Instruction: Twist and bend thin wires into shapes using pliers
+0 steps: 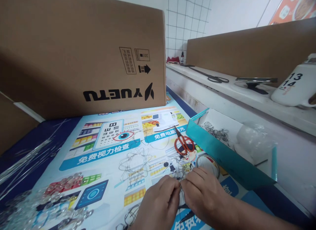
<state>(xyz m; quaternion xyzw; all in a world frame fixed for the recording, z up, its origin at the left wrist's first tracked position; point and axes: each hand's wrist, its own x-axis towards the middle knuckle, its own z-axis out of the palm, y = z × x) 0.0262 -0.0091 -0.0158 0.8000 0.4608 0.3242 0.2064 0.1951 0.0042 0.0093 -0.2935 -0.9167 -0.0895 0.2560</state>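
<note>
My left hand (160, 202) and my right hand (204, 192) meet above the printed sheet, both closed in a pinch with their fingertips together. Whatever is between the fingers is too small and hidden to make out. Just beyond them lie red-handled scissors (184, 146), blades pointing away. A round, ring-like thing (208, 162) sits right behind my right hand. Loose tangles of thin wire (134, 167) spread out ahead of my left hand. Beneath the hands a dark pointed object (186, 216) shows in part.
Clear beads (61, 203) are heaped at the lower left. A teal-edged box (227, 157) on the right holds tangled wire and clear plastic. A large cardboard carton (98, 55) stands at the back. On the ledge are black scissors (217, 79) and a white mug (295, 85).
</note>
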